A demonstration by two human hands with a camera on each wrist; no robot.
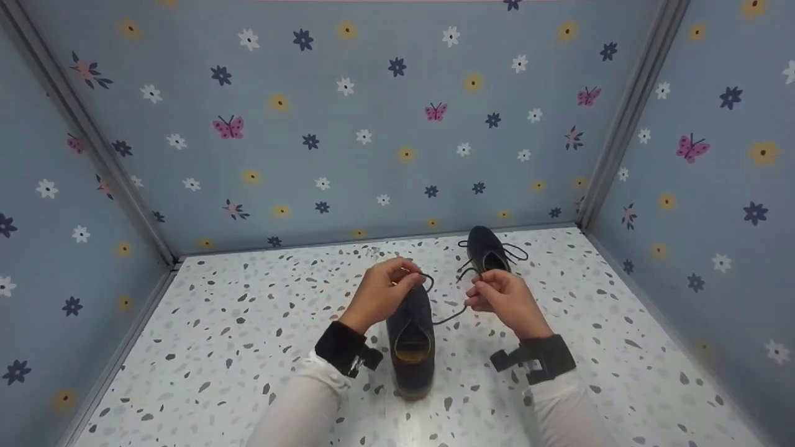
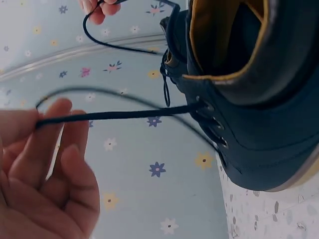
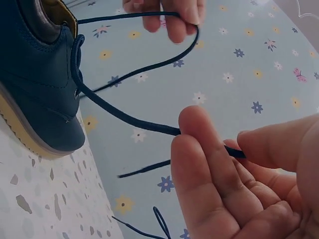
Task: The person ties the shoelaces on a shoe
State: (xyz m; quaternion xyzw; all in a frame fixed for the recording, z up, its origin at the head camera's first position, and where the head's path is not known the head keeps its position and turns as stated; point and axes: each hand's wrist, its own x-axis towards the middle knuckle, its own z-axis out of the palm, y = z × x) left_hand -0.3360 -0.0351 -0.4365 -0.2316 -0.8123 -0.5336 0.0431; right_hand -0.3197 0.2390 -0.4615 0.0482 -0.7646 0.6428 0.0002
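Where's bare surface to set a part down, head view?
Left: speckled surface between left wall and left hand. Right: between right hand and right wall. Crowded: between the hands, with near shoe and its lace; also beyond the right hand, at the far shoe.

From above, the head-worn camera faces forward and down, widest and most distant of the three views, framing a dark blue lace-up shoe [image 1: 417, 310], bare left hand [image 1: 380, 292], bare right hand [image 1: 506, 298] and pale blue floral panels [image 1: 372, 167]. The left wrist camera peers close past its own hand toward the panels, the shoe at frame right. The right wrist camera looks from the shoe's opposite flank, equally tight. Both wrist views share the thin dark blue laces [image 2: 119, 115], the opposite hand at each top edge.
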